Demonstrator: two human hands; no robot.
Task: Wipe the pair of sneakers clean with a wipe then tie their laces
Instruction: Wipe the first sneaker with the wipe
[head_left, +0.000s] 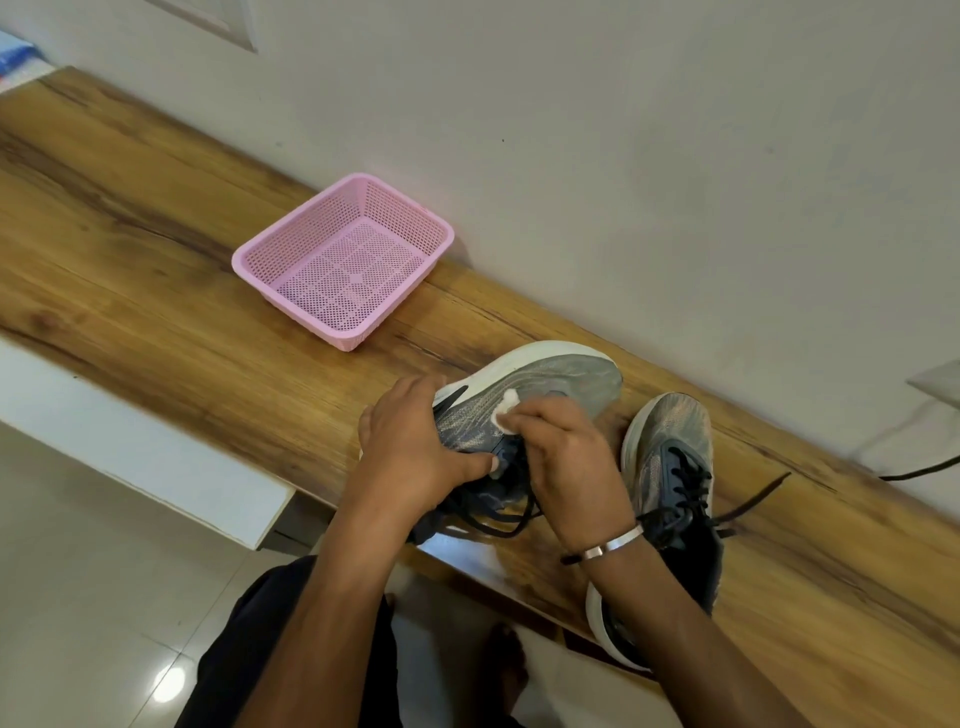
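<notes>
Sneakers sit on a long wooden shelf that runs along a pale wall, and both hands are busy with the nearer one. The left sneaker, grey knit with a white sole, is tipped onto its side so the sole faces the wall, its toe pointing toward the right end of the shelf. The left hand grips this shoe around its middle, fingers curled over the upper and the thumb pressed near the lacing. The right hand is closed around a small white wipe, pinching it between the fingertips and holding it against the grey upper just beside the sole edge; only a bit of the wipe shows past the fingers. A silver bangle and a dark band circle the right wrist. Black laces hang loose and untied below the held shoe. The second sneaker stands upright just beside it, toe toward the wall, its dark laces also undone and trailing over the wood. A pink perforated basket rests farther along the shelf, well apart from the shoes, against the wall. Below the shelf edge, dark trousers and pale glossy floor tiles are visible.
</notes>
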